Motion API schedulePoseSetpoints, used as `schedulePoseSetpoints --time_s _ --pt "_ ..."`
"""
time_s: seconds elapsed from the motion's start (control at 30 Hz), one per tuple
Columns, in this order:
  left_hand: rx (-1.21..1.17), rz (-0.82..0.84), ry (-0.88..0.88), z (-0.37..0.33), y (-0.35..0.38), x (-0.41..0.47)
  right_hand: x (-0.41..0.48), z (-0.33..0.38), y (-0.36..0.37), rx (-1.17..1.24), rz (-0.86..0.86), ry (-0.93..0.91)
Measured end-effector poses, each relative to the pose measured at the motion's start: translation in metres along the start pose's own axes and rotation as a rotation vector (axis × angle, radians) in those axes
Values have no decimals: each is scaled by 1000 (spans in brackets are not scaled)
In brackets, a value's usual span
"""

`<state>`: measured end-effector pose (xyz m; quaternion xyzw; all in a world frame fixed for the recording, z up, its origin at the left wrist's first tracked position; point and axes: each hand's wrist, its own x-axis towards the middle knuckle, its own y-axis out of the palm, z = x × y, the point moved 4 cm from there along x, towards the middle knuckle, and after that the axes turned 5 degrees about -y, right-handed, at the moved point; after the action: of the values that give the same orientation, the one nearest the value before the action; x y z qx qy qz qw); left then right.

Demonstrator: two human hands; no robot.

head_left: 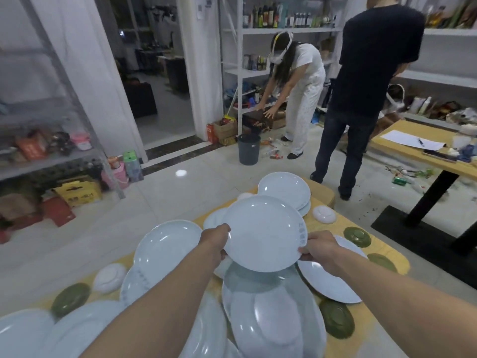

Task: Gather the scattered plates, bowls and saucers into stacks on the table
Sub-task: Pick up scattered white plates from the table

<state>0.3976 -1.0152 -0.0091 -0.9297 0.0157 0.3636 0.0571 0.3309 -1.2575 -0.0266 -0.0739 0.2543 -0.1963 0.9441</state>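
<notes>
White china plate (pixel 263 233) hangs above the table (pixel 322 196), its opposite rims pinched by the left hand (pixel 215 241) and right hand (pixel 318 248). A slack pinch could tip it onto the loose plates (pixel 271 306) beneath. Beyond stands a stack (pixel 284 188); a white saucer (pixel 324 214) and green saucers (pixel 357 236) crowd the right side.

One view only, head-worn and wide-angle, facing forward and down over the near table (pixel 321 193). Left hand (pixel 215 244) and right hand (pixel 320 248) grip a plate (pixel 263 233) mid-frame, close below the lens. Far shelves (pixel 284 31) and floor (pixel 206 177) fill the top half, left to right.
</notes>
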Motion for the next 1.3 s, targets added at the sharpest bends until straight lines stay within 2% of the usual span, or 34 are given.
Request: schedulePoseSetpoints --time_s 0.27,0.5,0.77,1.07,1.3 --pt "-5 -17 40 45 -132 -75 -121 -1 93 -15 22 -20" --pt "-31 -114 59 73 -242 -120 -190 10 171 -38 118 -80" --pt "-117 -317 49 103 -351 -177 -239 42 262 -138 335 -191" --pt "-208 -559 13 166 -464 -239 -307 34 375 -213 560 -234" --pt "-263 -676 -6 227 -562 -270 -365 19 473 -364 631 -311"
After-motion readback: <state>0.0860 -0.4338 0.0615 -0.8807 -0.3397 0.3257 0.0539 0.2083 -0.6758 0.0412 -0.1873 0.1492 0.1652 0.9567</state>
